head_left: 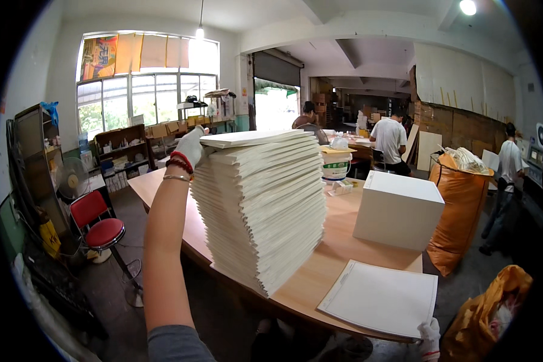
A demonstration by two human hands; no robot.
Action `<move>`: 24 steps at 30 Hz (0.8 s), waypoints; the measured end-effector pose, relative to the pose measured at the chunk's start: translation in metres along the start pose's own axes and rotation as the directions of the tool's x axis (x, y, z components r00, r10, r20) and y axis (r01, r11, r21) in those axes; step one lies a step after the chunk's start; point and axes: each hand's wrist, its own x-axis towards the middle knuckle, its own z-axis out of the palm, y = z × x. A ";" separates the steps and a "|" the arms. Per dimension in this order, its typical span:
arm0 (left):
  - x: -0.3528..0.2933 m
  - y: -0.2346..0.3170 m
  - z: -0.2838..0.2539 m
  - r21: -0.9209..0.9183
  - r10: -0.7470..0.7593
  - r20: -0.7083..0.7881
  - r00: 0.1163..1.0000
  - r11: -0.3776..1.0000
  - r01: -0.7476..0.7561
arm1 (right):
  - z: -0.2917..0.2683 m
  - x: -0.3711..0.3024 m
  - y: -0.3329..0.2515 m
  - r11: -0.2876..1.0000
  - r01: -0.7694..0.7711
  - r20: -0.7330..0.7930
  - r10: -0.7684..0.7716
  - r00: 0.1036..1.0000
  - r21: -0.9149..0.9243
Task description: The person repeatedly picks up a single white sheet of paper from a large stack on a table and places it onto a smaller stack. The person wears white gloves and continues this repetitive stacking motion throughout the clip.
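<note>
A tall, slightly uneven stack of thin white boards rises in front of me on the wooden table. My left hand, in a white glove with a red bead bracelet and a bangle at the wrist, reaches to its top far-left corner. The fingers are closed at the edge of the topmost white board. A low flat pile of white boards lies at the table's near right edge. At its near right corner is my gloved right hand, touching the edge; its fingers are mostly hidden.
A neat white block of stacked sheets stands on the table beyond the low pile. Behind the tall stack are a white bucket and small items. Orange sacks stand right, a red stool left. Several people work farther back.
</note>
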 end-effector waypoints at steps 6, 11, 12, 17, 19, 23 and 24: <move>-0.164 0.106 0.065 -0.636 -0.059 -0.208 0.976 0.766 -0.089 | -0.072 0.008 0.075 0.825 0.562 -0.017 -0.562 0.827 0.058; -0.348 0.074 0.198 -0.591 0.257 0.509 0.821 0.798 0.117 | -0.019 -0.023 0.021 0.838 0.544 -0.047 -0.543 0.839 0.035; -0.363 0.071 0.224 -0.439 0.095 0.632 0.769 0.862 0.255 | -0.004 -0.031 0.002 0.882 0.457 -0.084 -0.449 0.889 0.119; -0.390 0.080 0.292 -0.354 0.138 0.929 0.344 0.607 0.711 | -0.023 -0.030 -0.022 0.890 0.454 -0.071 -0.451 0.889 0.032; -0.374 0.090 0.299 -0.401 0.128 0.903 0.409 0.590 0.701 | -0.001 -0.035 -0.077 0.912 0.410 -0.078 -0.410 0.909 -0.015; -0.286 0.145 0.331 -0.276 0.055 0.842 0.537 0.898 0.342 | 0.008 0.054 -0.135 0.864 0.500 -0.093 -0.504 0.859 -0.064; -0.262 0.158 0.344 -0.338 0.114 0.783 0.612 0.904 0.263 | 0.005 0.090 -0.145 0.855 0.519 -0.077 -0.518 0.852 -0.010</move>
